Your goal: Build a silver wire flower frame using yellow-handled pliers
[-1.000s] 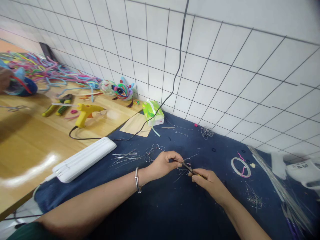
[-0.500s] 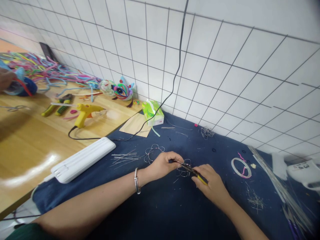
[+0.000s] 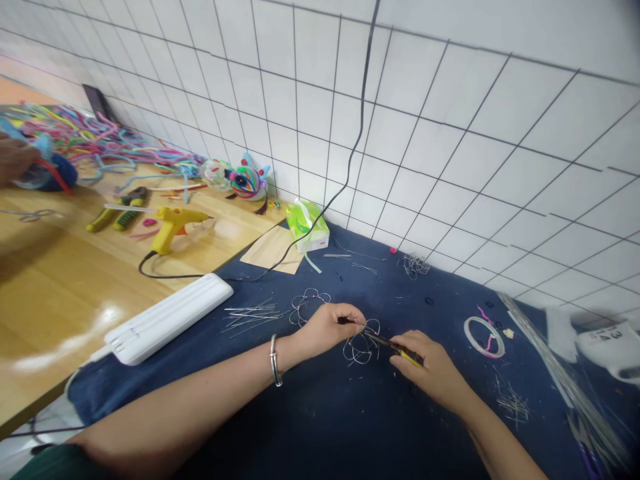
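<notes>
Between thumb and fingers, my left hand [image 3: 334, 327] pinches a looped wire flower [image 3: 364, 349], whose thin silver loops hang below the fingertips. My right hand [image 3: 427, 363] is closed around the yellow handles of a pair of pliers [image 3: 406, 353]. The dark plier jaws reach left to the wire close beside my left fingertips; whether they grip it is too small to tell. Behind my left wrist, a second wire flower [image 3: 305, 300] with small reddish spots lies on the dark blue cloth [image 3: 310, 413]. Straight cut wires [image 3: 253, 315] are spread to its left.
A white power strip [image 3: 170, 320], yellow glue gun [image 3: 173, 227] and green-yellow pliers [image 3: 131, 208] lie leftward. A tissue pack [image 3: 306, 225] stands by the wall. Rightward are a white ring [image 3: 484, 337], long wires [image 3: 545, 353] and scissors [image 3: 585, 443]. Another person's hand [image 3: 17, 159] works far left.
My right hand and the pliers have shifted slightly right and tilted. The wire flower has turned, so more of its loops show below my left fingers. My left hand stays nearly in place.
</notes>
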Available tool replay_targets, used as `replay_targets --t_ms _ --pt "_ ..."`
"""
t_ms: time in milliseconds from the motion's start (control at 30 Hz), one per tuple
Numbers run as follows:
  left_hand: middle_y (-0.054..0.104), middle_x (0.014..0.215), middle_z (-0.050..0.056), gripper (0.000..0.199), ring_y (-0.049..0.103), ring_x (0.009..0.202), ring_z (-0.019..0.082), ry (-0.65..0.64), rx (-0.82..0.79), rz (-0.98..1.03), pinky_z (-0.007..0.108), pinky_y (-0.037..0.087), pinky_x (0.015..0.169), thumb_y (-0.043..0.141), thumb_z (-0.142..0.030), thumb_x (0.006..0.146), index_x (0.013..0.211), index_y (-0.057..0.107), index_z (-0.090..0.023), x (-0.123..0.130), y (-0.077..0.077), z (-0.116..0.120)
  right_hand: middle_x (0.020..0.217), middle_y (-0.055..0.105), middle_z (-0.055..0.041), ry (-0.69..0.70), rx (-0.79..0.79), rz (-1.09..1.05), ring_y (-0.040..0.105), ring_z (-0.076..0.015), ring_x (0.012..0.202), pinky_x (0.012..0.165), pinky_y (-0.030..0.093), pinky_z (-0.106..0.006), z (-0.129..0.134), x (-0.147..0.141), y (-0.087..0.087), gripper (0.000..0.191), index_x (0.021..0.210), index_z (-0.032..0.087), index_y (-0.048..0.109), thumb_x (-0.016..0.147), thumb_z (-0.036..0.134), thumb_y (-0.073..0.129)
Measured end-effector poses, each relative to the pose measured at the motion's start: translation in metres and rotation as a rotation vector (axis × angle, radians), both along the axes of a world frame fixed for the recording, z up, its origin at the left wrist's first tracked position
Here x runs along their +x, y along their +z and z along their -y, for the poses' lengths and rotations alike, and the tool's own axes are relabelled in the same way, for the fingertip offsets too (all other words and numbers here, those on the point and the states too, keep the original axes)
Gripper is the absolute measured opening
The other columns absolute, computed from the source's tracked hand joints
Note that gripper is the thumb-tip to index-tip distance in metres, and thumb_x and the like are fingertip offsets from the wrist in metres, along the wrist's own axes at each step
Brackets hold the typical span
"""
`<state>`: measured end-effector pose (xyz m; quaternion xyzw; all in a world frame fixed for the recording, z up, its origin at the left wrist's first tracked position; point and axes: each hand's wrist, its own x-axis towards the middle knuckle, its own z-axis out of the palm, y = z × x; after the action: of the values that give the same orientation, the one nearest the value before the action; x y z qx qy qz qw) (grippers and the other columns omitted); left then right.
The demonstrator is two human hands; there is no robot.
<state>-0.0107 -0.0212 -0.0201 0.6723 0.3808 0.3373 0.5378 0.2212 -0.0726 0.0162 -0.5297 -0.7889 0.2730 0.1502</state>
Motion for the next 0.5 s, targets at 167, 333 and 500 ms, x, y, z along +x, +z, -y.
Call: replay_targets --t_ms 167,333,500 --pt "0.062 0.076 0.001 0.013 0.054 0.068 0.011 -0.02 -0.092 0.041 0.022 0.042 0.063 0.058 -0.023 0.075 0.084 0.064 -0.015 -0.001 -0.005 -0.002 0.097 0.06 -0.0045 -0.073 0.073 0.0 0.055 -0.0181 0.09 0.081 0.043 -0.03 -0.015 0.024 -0.011 0.029 0.102 0.023 0.061 0.08 0.039 0.052" --pt "0.062 0.078 0.002 0.014 0.055 0.07 0.011 -0.033 -0.135 0.052 0.022 0.043 0.065 0.059 -0.025 0.074 0.084 0.063 -0.015 -0.002 -0.007 -0.003 0.095 0.061 -0.0079 -0.158 0.304 0.257 0.051 -0.024 0.094 0.084 0.039 -0.041 -0.034 0.044 -0.044 0.033 0.102 0.022 0.061 0.078 0.043 0.052" --pt "0.063 0.079 0.002 0.014 0.055 0.071 0.012 -0.084 -0.106 0.022 0.023 0.043 0.066 0.058 -0.024 0.074 0.083 0.064 -0.015 -0.001 -0.003 -0.001 0.107 0.056 -0.0107 -0.165 0.391 0.315 0.043 -0.0305 0.106 0.089 0.031 -0.049 -0.031 0.032 -0.037 0.04 0.105 0.022 0.06 0.073 0.047 0.058"
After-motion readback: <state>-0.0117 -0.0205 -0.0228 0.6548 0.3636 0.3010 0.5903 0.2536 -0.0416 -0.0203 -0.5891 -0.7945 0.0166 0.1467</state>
